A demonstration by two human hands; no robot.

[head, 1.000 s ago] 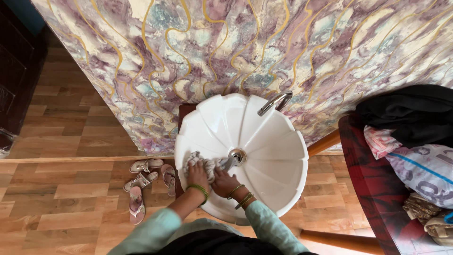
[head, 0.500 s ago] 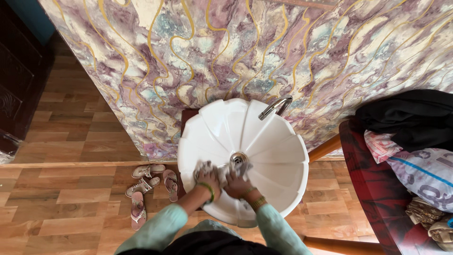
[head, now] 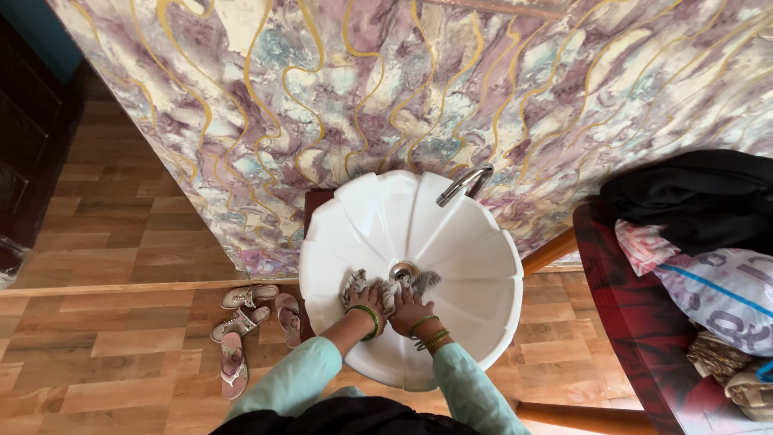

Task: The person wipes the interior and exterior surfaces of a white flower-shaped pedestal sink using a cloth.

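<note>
A marbled wall in purple, cream and pale blue with gold veins fills the upper part of the view, and a wooden plank floor spreads below it. Against the wall stands a white basin with a fluted, shell-like bowl, a curved metal tap at its far rim and a metal drain at its middle. To the right a dark red seat is piled with a black bag, a pink patterned cloth, and a soft white package printed in grey with a blue stripe, lying just below the bag; brownish bundles sit under it at the edge. On the floor to the left of the basin lie several pale sandals, scattered close together. Inside the bowl, just beside the drain, lies a wet, crumpled grey-and-white cloth. The left hand, with a green bangle at the wrist, and the right hand, wearing thin bangles, press down side by side on the cloth, fingers curled and bunching it against the basin's inner wall. Pale green sleeves reach in from the bottom edge.
</note>
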